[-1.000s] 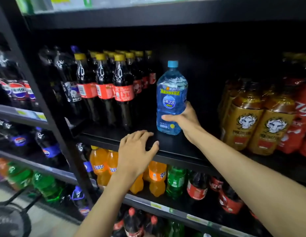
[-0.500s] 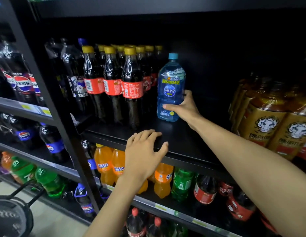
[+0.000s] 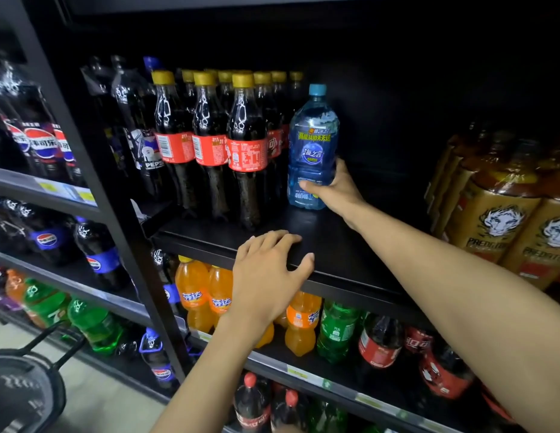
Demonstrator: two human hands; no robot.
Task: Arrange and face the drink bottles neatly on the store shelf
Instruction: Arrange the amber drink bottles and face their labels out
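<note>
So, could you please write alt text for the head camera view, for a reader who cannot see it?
A person's right hand grips a clear blue plastic bottle with a light blue cap standing on a black store shelf, beside a row of yellow-capped dark cola bottles. The left hand rests on the shelf's front edge.

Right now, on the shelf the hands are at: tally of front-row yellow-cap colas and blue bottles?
yellow-cap colas, front row: 3
blue bottle: 1
Total: 4
</note>
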